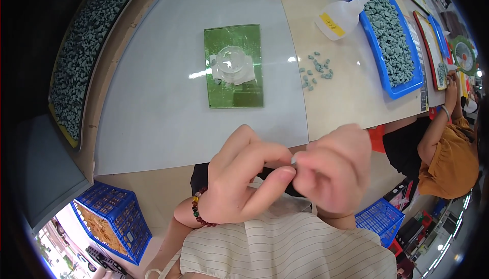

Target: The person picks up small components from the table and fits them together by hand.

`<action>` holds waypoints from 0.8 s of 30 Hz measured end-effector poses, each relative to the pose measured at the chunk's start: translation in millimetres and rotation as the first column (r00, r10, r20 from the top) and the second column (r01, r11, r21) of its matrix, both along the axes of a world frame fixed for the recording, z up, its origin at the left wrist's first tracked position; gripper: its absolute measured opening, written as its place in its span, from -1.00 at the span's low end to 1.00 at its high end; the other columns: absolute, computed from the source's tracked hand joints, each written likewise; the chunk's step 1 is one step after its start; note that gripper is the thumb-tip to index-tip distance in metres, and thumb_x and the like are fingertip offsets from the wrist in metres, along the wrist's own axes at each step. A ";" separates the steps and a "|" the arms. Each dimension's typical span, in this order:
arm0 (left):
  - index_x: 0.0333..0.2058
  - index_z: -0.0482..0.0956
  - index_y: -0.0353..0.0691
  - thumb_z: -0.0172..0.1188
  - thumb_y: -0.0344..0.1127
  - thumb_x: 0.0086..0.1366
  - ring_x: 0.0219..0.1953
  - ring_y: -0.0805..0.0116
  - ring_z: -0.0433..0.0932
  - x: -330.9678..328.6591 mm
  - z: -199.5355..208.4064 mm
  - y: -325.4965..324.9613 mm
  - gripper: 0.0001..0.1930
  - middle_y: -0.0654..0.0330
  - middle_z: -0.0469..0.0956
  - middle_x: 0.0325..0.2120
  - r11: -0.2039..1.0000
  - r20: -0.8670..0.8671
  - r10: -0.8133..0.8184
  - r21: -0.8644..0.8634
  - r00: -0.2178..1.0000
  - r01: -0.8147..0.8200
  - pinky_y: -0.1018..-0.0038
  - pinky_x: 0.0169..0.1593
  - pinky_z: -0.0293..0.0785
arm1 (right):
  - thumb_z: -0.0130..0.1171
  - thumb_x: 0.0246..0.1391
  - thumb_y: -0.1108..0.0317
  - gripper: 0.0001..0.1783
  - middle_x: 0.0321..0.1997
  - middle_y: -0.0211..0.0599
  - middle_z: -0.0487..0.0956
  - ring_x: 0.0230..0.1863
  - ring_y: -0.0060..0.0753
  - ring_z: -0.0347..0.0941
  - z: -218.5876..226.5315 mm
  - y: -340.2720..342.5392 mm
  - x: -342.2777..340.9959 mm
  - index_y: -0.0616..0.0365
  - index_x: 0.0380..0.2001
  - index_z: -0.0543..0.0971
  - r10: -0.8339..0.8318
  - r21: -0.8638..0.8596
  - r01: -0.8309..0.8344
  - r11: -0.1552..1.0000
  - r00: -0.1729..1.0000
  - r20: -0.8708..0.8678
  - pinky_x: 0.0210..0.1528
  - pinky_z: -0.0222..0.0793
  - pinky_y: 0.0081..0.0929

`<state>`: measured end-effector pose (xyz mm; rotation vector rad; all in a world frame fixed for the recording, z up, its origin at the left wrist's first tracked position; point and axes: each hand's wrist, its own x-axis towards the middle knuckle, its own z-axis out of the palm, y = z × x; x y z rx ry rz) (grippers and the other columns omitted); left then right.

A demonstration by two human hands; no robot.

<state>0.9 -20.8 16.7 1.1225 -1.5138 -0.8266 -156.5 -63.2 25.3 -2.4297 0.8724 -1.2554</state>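
Note:
My left hand (244, 177) and my right hand (336, 169) meet in front of my chest, above the table's near edge. Between the fingertips shows a small pale grey piece (294, 162), mostly covered, perhaps a stone chip. The left thumb and forefinger pinch it from one side. The curled right fingers close on it from the other side and are slightly blurred. Beyond the hands lies a green rectangular plate (237, 100), bearing a round clear dish (232, 61) over a white patch. A few small stones sit against the dish's edge.
Loose grey-green stones (321, 67) are scattered right of the plate. Farther right are a white squeeze bottle (336, 21) and a blue tray (379, 65) of stones. A dark tray (91, 39) of stones stands left. Blue crates (135, 223) are below. A co-worker (443, 151) sits right.

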 end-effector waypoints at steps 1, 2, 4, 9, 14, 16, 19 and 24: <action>-0.42 0.49 -0.30 0.15 -0.56 -0.03 -0.60 0.45 0.22 -0.4 -1.0 -0.4 -0.86 0.27 0.41 -0.62 1.000 0.013 0.007 -0.019 1.000 -0.006 0.58 -0.60 0.14 | 0.25 -0.42 0.54 -0.71 -0.47 -0.44 0.44 -0.49 -0.47 0.32 -6.2 2.9 5.0 0.12 -0.45 0.55 -0.027 -0.033 0.029 0.999 0.998 0.050 -0.51 0.17 -0.55; -0.42 0.49 -0.30 0.15 -0.56 -0.03 -0.60 0.45 0.22 0.3 -2.5 -0.1 -0.86 0.27 0.41 -0.62 1.000 0.014 0.008 -0.016 1.000 -0.008 0.58 -0.60 0.14 | 0.25 -0.42 0.54 -0.71 -0.47 -0.44 0.44 -0.49 -0.47 0.32 -9.0 2.8 5.2 0.12 -0.45 0.55 -0.026 -0.030 0.028 0.999 0.998 0.050 -0.51 0.17 -0.55; -0.42 0.48 -0.31 0.14 -0.58 -0.04 -0.60 0.42 0.23 0.6 -3.8 1.0 -0.86 0.26 0.39 -0.64 0.999 0.050 0.029 -0.026 0.998 -0.028 0.56 -0.60 0.16 | 0.23 -0.42 0.56 -0.71 -0.47 -0.45 0.45 -0.51 -0.47 0.32 -10.0 1.9 3.4 0.13 -0.45 0.56 0.030 0.027 -0.033 0.999 0.996 0.079 -0.52 0.17 -0.57; -0.51 0.49 -0.29 0.07 -0.55 -0.03 -0.62 0.45 0.20 -0.1 -1.7 1.0 -0.93 0.29 0.33 -0.69 1.000 0.015 0.013 -0.017 1.000 -0.012 0.57 -0.57 0.08 | 0.23 -0.41 0.58 -0.73 -0.48 -0.43 0.44 -0.52 -0.48 0.30 0.3 -7.6 -3.0 0.14 -0.47 0.56 0.154 0.176 -0.176 0.969 0.979 0.133 -0.53 0.14 -0.59; -0.52 0.49 -0.28 0.10 -0.53 0.01 -0.63 0.46 0.19 3.5 0.4 3.4 -0.97 0.30 0.33 -0.69 1.000 0.002 -0.009 0.015 1.000 0.009 0.59 -0.58 0.08 | 0.24 -0.43 0.56 -0.72 -0.47 -0.44 0.46 -0.54 -0.48 0.32 -0.7 -10.2 -1.6 0.17 -0.46 0.56 0.199 0.127 -0.215 0.968 0.971 0.130 -0.53 0.17 -0.60; -0.52 0.50 -0.27 0.11 -0.53 0.00 -0.63 0.48 0.19 5.5 -0.2 5.7 -0.96 0.31 0.32 -0.69 0.998 -0.010 0.004 0.062 1.000 -0.004 0.59 -0.58 0.07 | 0.23 -0.41 0.56 -0.74 -0.46 -0.43 0.47 -0.54 -0.47 0.33 -0.3 -11.5 0.5 0.17 -0.47 0.56 0.220 0.090 -0.225 0.970 0.973 0.070 -0.53 0.17 -0.60; -0.44 0.53 -0.30 0.09 -0.45 0.08 -0.63 0.52 0.18 8.7 -4.3 5.1 -0.92 0.29 0.31 -0.68 1.000 -0.056 -0.001 0.015 0.998 0.002 0.60 -0.59 0.06 | 0.23 -0.41 0.57 -0.74 -0.47 -0.41 0.47 -0.54 -0.45 0.33 1.2 -10.3 6.6 0.17 -0.47 0.56 0.188 0.099 -0.198 0.975 0.977 0.102 -0.53 0.17 -0.58; -0.16 0.46 -0.34 0.00 -0.35 0.19 -0.58 0.53 0.22 11.4 3.1 7.1 -0.73 0.21 0.36 -0.57 0.980 -0.412 -0.003 0.179 0.911 0.084 0.62 -0.51 0.16 | 0.23 -0.42 0.61 -0.73 -0.47 -0.35 0.45 -0.49 -0.36 0.34 12.7 -45.8 24.1 0.17 -0.48 0.54 0.093 -0.008 -0.093 0.996 0.996 -0.003 -0.50 0.21 -0.52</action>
